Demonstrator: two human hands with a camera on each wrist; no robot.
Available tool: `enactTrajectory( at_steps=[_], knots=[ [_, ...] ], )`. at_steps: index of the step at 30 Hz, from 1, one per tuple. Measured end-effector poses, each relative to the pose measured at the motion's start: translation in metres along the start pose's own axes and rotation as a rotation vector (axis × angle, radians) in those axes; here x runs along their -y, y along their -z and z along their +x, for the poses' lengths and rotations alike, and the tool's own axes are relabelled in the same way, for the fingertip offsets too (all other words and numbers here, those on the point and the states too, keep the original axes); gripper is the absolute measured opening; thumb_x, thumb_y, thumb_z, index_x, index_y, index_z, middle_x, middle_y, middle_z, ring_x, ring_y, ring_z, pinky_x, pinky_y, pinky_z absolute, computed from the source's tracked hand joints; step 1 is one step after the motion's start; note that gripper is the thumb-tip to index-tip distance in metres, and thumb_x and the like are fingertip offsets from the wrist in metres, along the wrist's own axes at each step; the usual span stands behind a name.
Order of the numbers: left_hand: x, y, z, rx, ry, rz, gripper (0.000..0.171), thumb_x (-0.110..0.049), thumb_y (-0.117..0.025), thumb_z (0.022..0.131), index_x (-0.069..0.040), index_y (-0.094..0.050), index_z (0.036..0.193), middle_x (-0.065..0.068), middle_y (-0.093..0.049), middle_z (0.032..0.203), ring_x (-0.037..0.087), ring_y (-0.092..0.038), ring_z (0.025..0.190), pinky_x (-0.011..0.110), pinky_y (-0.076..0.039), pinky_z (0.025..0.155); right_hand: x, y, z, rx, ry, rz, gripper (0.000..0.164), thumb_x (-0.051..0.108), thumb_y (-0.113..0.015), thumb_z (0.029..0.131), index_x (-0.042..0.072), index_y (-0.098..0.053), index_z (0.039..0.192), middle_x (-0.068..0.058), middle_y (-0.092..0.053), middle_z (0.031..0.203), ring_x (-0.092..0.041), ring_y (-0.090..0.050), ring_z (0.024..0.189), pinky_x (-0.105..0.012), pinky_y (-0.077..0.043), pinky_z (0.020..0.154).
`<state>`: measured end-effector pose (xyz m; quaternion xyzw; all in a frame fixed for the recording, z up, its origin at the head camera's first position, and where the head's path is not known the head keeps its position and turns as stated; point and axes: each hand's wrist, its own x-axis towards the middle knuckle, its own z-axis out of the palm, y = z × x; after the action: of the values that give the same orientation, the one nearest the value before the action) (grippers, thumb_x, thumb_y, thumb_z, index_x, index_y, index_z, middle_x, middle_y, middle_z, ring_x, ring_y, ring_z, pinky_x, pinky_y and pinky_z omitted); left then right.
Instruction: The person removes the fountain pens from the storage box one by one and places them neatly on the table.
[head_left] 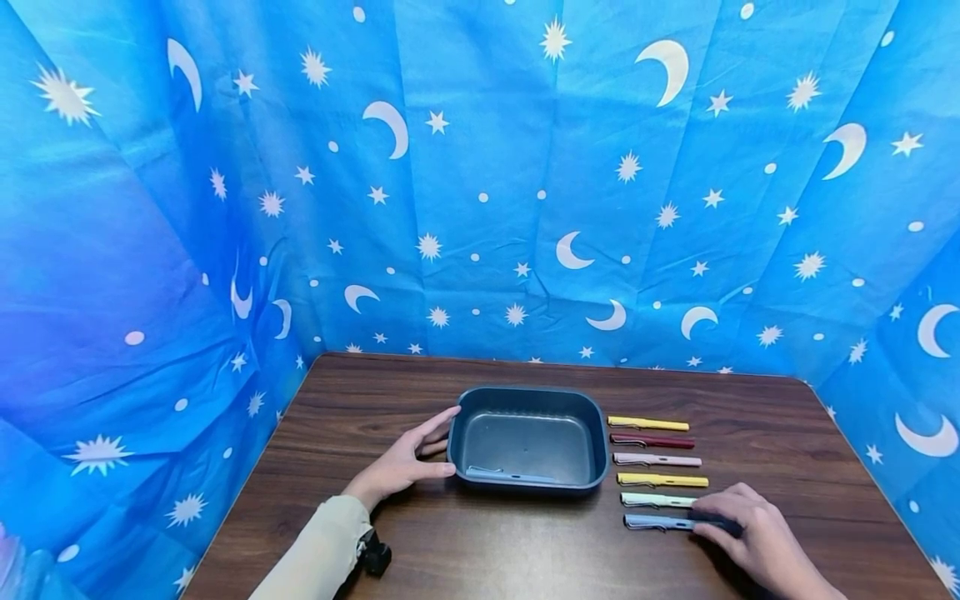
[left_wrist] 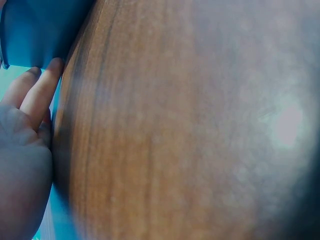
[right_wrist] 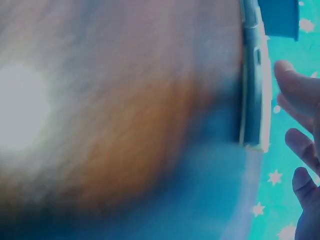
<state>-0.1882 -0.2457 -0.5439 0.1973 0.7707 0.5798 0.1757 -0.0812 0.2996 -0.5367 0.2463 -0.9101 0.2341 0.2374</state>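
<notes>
A dark blue-green rectangular tub (head_left: 529,492) stands mid-table with a light blue pen (head_left: 510,476) lying inside along its near wall. My left hand (head_left: 401,467) touches the tub's left side, thumb and fingers spread along it; the left wrist view shows fairly straight fingers against the tub (left_wrist: 40,30). My right hand (head_left: 753,529) is over the right end of the nearest loose pen, a blue-grey one (head_left: 656,522). In the right wrist view a gap separates the fingers from the blue-grey pen (right_wrist: 253,85). A pale mint pen (head_left: 656,500) lies just beyond it.
Farther back in the same column lie a yellow pen (head_left: 663,480), a pale pink pen (head_left: 658,460), a dark red pen (head_left: 652,441) and another yellow pen (head_left: 648,424). The wooden table (head_left: 360,392) meets a blue star-and-moon cloth (head_left: 487,208) behind and at both sides.
</notes>
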Motion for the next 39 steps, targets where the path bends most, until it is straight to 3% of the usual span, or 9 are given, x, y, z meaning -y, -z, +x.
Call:
enactTrajectory(
  at_steps=[4, 9, 14, 23, 27, 30, 34, 39],
  knots=[
    [0.001, 0.0, -0.001, 0.002, -0.003, -0.002, 0.084, -0.016, -0.077, 0.098, -0.039, -0.031, 0.165, 0.006, -0.029, 0.172, 0.035, -0.044, 0.149, 0.058, -0.041, 0.118, 0.01, 0.004, 0.012, -0.046, -0.073, 0.012, 0.042, 0.005, -0.097, 0.067, 0.016, -0.082, 0.104, 0.009, -0.075, 0.093, -0.005, -0.067, 0.082, -0.012, -0.051, 0.069],
    [0.002, 0.002, -0.001, 0.005, 0.003, 0.004, 0.084, -0.018, -0.077, 0.098, -0.04, -0.031, 0.165, 0.002, -0.027, 0.173, 0.034, -0.043, 0.15, 0.057, -0.041, 0.118, 0.029, 0.011, 0.034, -0.023, -0.257, 0.114, 0.04, 0.01, -0.091, 0.081, 0.012, -0.078, 0.119, 0.0, -0.078, 0.1, -0.007, -0.065, 0.079, -0.024, -0.056, 0.062],
    [0.001, 0.002, -0.001, 0.004, 0.006, 0.009, 0.084, -0.018, -0.077, 0.098, -0.039, -0.03, 0.165, 0.002, -0.027, 0.173, 0.035, -0.043, 0.15, 0.057, -0.042, 0.117, 0.042, 0.011, 0.062, 0.039, -0.357, 0.262, 0.042, 0.018, -0.084, 0.092, 0.011, -0.072, 0.131, -0.003, -0.079, 0.116, -0.008, -0.071, 0.097, -0.027, -0.06, 0.073],
    [0.0, 0.001, -0.002, -0.001, 0.012, 0.009, 0.085, -0.021, -0.078, 0.097, -0.04, -0.031, 0.165, 0.003, -0.028, 0.172, 0.035, -0.044, 0.149, 0.056, -0.043, 0.116, 0.057, -0.009, 0.111, 0.135, -0.308, 0.481, 0.044, 0.023, -0.077, 0.099, 0.012, -0.066, 0.14, -0.007, -0.073, 0.13, -0.026, -0.073, 0.11, -0.032, -0.061, 0.088],
    [0.001, 0.001, 0.0, 0.006, -0.006, 0.012, 0.085, -0.019, -0.078, 0.098, -0.037, -0.03, 0.166, 0.003, -0.026, 0.173, 0.035, -0.045, 0.149, 0.055, -0.044, 0.116, 0.064, -0.021, 0.129, 0.181, -0.306, 0.57, 0.047, 0.027, -0.076, 0.099, 0.013, -0.064, 0.142, -0.009, -0.071, 0.135, -0.03, -0.07, 0.118, -0.029, -0.06, 0.091],
    [0.002, 0.0, 0.001, 0.009, -0.007, 0.006, 0.085, -0.019, -0.078, 0.098, -0.037, -0.03, 0.166, 0.003, -0.026, 0.173, 0.036, -0.045, 0.149, 0.055, -0.045, 0.115, 0.069, -0.032, 0.141, 0.209, -0.309, 0.615, 0.049, 0.028, -0.077, 0.099, 0.015, -0.063, 0.144, -0.008, -0.069, 0.139, -0.034, -0.065, 0.126, -0.036, -0.06, 0.096],
    [0.003, 0.0, 0.001, 0.011, -0.001, 0.004, 0.085, -0.021, -0.078, 0.098, -0.038, -0.03, 0.166, 0.004, -0.026, 0.173, 0.036, -0.045, 0.149, 0.053, -0.047, 0.114, 0.076, -0.049, 0.153, 0.238, -0.305, 0.636, 0.047, 0.026, -0.077, 0.098, 0.017, -0.063, 0.143, -0.006, -0.069, 0.139, -0.031, -0.064, 0.13, -0.056, -0.054, 0.104],
    [0.005, 0.001, 0.001, 0.004, -0.006, 0.016, 0.085, -0.019, -0.078, 0.098, -0.037, -0.03, 0.166, 0.004, -0.025, 0.173, 0.036, -0.044, 0.149, 0.053, -0.045, 0.115, 0.082, -0.065, 0.166, 0.302, -0.282, 0.649, 0.047, 0.029, -0.077, 0.098, 0.014, -0.065, 0.141, -0.007, -0.069, 0.139, -0.031, -0.063, 0.13, -0.06, -0.051, 0.104]
  ],
)
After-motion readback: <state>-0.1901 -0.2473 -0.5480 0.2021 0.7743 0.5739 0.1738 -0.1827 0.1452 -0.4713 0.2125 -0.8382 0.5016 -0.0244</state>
